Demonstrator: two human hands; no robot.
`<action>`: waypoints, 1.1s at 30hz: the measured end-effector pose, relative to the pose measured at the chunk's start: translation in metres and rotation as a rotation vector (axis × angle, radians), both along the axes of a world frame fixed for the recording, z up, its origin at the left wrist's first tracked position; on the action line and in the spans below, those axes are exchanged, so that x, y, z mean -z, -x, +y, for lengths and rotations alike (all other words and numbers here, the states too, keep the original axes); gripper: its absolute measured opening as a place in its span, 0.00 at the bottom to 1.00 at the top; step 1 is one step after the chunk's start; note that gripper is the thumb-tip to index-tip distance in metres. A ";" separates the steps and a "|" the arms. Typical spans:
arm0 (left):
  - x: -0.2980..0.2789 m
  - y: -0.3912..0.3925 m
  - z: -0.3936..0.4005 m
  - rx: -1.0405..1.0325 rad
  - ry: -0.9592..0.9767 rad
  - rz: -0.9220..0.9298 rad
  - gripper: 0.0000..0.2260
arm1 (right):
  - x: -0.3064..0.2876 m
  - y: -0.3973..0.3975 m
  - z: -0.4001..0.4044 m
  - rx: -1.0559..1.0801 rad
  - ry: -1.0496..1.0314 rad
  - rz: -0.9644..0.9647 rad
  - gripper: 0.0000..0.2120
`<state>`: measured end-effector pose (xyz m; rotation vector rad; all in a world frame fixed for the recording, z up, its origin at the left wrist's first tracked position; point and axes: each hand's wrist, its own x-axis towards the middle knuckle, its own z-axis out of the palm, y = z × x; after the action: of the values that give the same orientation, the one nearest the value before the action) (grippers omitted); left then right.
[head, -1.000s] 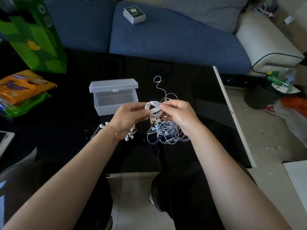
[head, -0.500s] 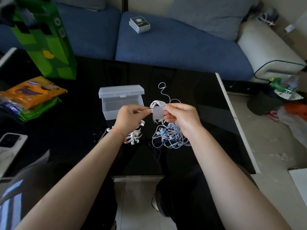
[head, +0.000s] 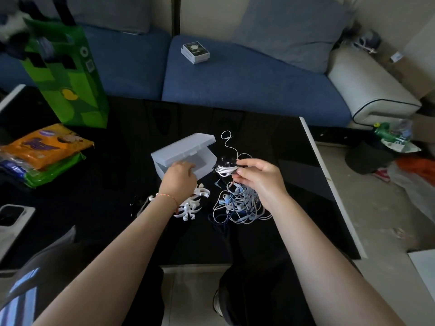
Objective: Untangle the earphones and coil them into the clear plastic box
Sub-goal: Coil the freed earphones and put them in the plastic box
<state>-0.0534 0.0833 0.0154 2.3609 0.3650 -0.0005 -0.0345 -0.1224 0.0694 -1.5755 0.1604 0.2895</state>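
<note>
Right hand (head: 257, 178) pinching coiled white earphones (head: 225, 170) just right of clear box (head: 186, 158). Left hand (head: 180, 176) at box front, fingers curled on edge. Steady box, drop coil flat inside; tangle (head: 240, 205) remains on table (head: 270, 231).

Green bag (head: 68, 78), orange snack packet (head: 44, 143), phone (head: 10, 217) on black table (head: 270, 128)
</note>
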 end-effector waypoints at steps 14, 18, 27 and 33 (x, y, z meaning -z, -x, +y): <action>-0.004 -0.023 0.070 -0.264 0.126 -0.186 0.16 | 0.003 -0.021 0.022 -0.015 0.083 0.009 0.06; -0.006 -0.033 0.082 -0.232 0.216 -0.262 0.19 | 0.009 -0.032 0.045 -0.083 0.103 0.019 0.07; 0.025 -0.055 0.088 -0.151 0.296 -0.134 0.24 | 0.032 -0.064 0.096 -0.264 0.385 -0.007 0.08; 0.041 -0.062 0.095 -0.106 0.363 -0.020 0.29 | 0.047 -0.073 0.119 -0.315 0.487 0.020 0.08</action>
<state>0.0086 0.1788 -0.0254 1.9802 0.4399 0.0068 0.0387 -0.0033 0.0221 -2.0847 -0.0067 0.5420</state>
